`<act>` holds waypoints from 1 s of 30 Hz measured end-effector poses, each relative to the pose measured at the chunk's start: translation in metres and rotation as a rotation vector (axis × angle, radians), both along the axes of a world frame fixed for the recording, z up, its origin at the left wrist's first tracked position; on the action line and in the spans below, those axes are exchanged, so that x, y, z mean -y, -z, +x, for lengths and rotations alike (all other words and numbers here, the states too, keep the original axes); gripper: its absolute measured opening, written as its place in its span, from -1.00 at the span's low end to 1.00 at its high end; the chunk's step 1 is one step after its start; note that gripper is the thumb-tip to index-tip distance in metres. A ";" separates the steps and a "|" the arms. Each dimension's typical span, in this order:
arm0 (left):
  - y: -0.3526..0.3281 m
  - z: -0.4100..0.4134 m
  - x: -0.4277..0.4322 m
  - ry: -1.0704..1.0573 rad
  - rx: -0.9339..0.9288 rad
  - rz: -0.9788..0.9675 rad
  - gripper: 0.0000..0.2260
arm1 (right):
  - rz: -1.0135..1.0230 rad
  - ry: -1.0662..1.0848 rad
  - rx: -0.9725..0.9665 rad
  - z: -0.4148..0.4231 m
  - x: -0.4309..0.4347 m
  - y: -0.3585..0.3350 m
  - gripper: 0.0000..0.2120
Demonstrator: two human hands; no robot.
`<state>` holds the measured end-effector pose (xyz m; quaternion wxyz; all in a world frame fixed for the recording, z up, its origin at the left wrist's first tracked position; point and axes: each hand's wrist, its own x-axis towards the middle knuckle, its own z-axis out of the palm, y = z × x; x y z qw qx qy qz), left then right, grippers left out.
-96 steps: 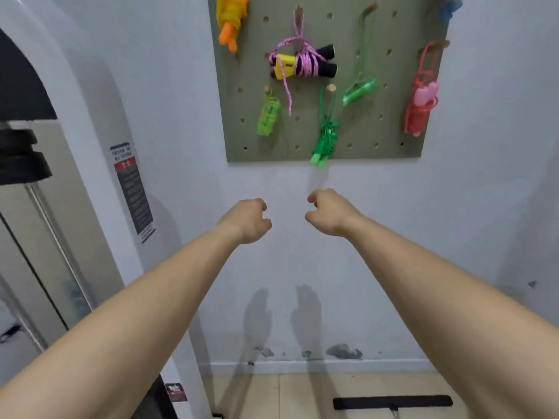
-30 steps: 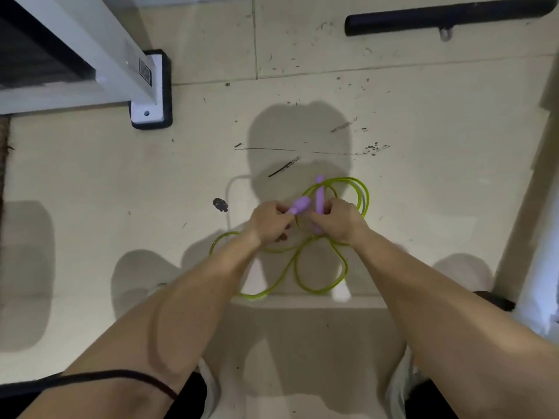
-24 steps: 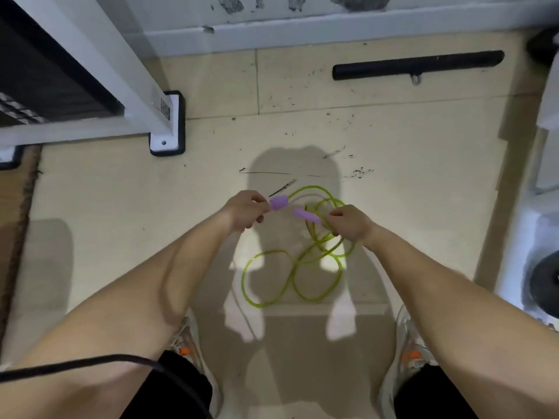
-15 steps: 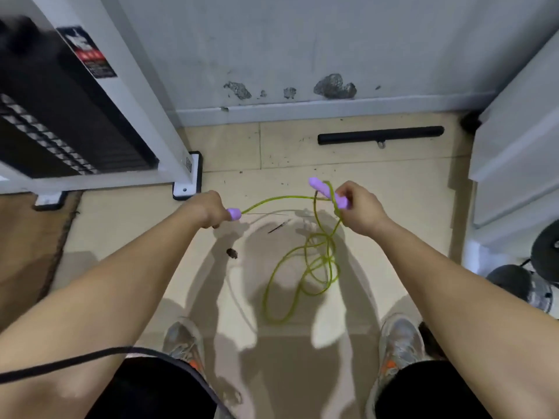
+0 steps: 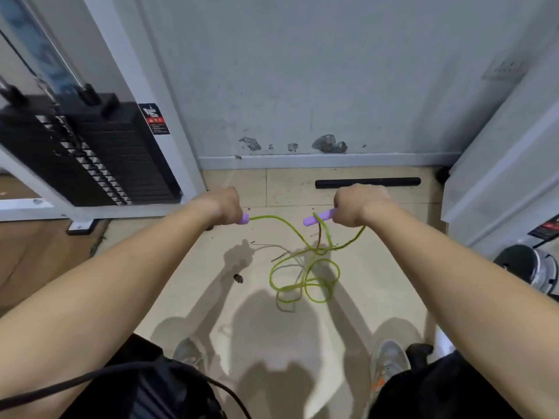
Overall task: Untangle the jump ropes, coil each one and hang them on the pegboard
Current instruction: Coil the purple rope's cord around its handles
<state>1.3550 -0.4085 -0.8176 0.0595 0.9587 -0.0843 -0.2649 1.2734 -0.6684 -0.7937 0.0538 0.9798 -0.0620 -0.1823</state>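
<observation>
A yellow-green jump rope [image 5: 304, 269] with purple handles hangs between my hands above the tiled floor. My left hand [image 5: 225, 205] grips one purple handle [image 5: 244, 218], of which only the tip shows. My right hand [image 5: 360, 205] grips the other purple handle [image 5: 317, 217], which points left. The cord sags from both handles into a tangle of loops below and between my hands, nearer the right one. The pegboard is out of view.
A weight-stack machine [image 5: 90, 152] with a white frame stands at the left. A black bar [image 5: 367, 182] lies on the floor by the grey wall. A white machine frame [image 5: 499, 164] and a weight plate [image 5: 527, 266] are at the right. My shoes [image 5: 388, 358] are below.
I bent down from the pegboard, picked the rope's two handles off the floor and rose. Since half a second ago my hands have spread wider and the tangled cord has lifted higher.
</observation>
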 end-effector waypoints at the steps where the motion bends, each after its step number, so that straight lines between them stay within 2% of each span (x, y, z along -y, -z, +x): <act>1: 0.001 -0.003 0.000 -0.026 -0.032 -0.027 -0.62 | -0.001 0.026 0.049 -0.003 0.000 0.002 -0.85; 3: 0.001 -0.007 0.000 -0.071 -0.104 -0.127 -0.64 | 0.064 0.035 0.145 -0.007 0.002 0.008 -0.79; 6: -0.005 -0.016 0.005 -0.118 -0.170 -0.291 -0.91 | 0.230 -0.101 0.238 -0.010 0.007 0.014 -0.66; 7: -0.007 -0.019 0.008 -0.123 -0.170 -0.313 -0.94 | 0.302 -0.152 0.255 -0.010 0.007 0.014 -0.65; 8: -0.008 -0.021 0.011 -0.116 -0.166 -0.317 -0.95 | 0.379 -0.185 0.275 -0.010 0.006 0.015 -0.67; 11: -0.006 -0.024 0.017 -0.090 -0.139 -0.359 -0.81 | 0.692 -0.157 0.368 -0.010 0.001 0.020 -0.78; 14: -0.007 -0.026 0.016 -0.091 0.043 -0.515 -0.86 | 1.067 -0.005 0.364 -0.012 -0.007 0.024 -0.80; 16: -0.014 -0.030 0.018 -0.061 0.156 -0.669 -0.94 | 1.214 0.039 0.338 -0.013 -0.012 0.029 -0.82; 20: -0.021 -0.034 0.025 0.007 0.110 -0.918 -0.94 | 1.416 0.049 0.350 -0.012 -0.022 0.038 -0.91; 23: -0.016 -0.029 0.036 -0.179 0.147 -1.100 -0.87 | 1.587 0.156 0.277 -0.009 -0.034 0.040 -0.92; 26: 0.003 -0.034 0.054 -0.393 0.039 -1.277 -0.85 | 1.758 0.305 0.195 -0.009 -0.058 0.049 -0.95; 28: 0.026 -0.033 0.062 -0.487 0.000 -1.244 -0.84 | 1.739 0.367 0.199 -0.005 -0.065 0.061 -0.93; 30: 0.046 -0.026 0.058 -0.574 -0.016 -1.122 -0.85 | 1.660 0.435 0.181 -0.001 -0.062 0.074 -0.90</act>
